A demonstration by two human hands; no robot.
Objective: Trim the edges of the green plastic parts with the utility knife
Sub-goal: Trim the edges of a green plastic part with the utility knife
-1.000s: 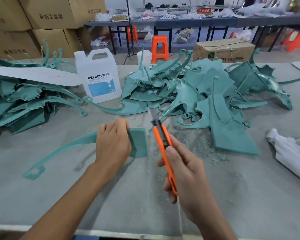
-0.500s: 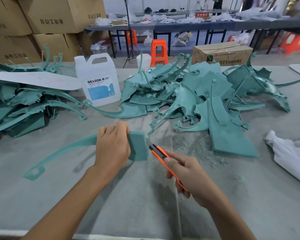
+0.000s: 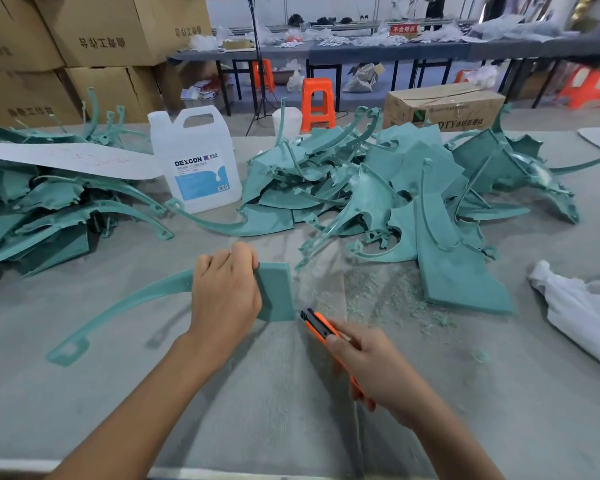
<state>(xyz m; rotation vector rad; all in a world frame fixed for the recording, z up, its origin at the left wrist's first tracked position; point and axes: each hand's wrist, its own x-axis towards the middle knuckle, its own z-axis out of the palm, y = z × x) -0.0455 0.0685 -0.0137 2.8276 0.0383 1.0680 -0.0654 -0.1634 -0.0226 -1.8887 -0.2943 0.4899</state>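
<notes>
White jug (image 3: 196,161), cardboard boxes (image 3: 118,27)

The grey table (image 3: 32,410) carried a white jug (image 3: 196,161). 1 heap of green parts (image 3: 49,209) lay left of the jug, a bigger heap (image 3: 395,188) right of it, with shavings (image 3: 388,299) and a white cloth (image 3: 582,313) further right.

In the foreground, a grey cloth-covered desk (image 3: 257,410), pale-edged along the near side. At rear left, stacked brown cardboard boxes (image 3: 118,29) printed with dark characters. Across the back, a row of long grey tables (image 3: 395,51) on black legs, strewn with white bags and small clutter; on top, a red sign (image 3: 404,28) with white characters. In front of the tables, an orange plastic stool (image 3: 317,102) near a black tripod stand (image 3: 261,84); more orange stools (image 3: 589,88) at far right. Pale grey floor (image 3: 347,105). White wall (image 3: 232,8) behind. Soft, even light, faint shadows only.
</notes>
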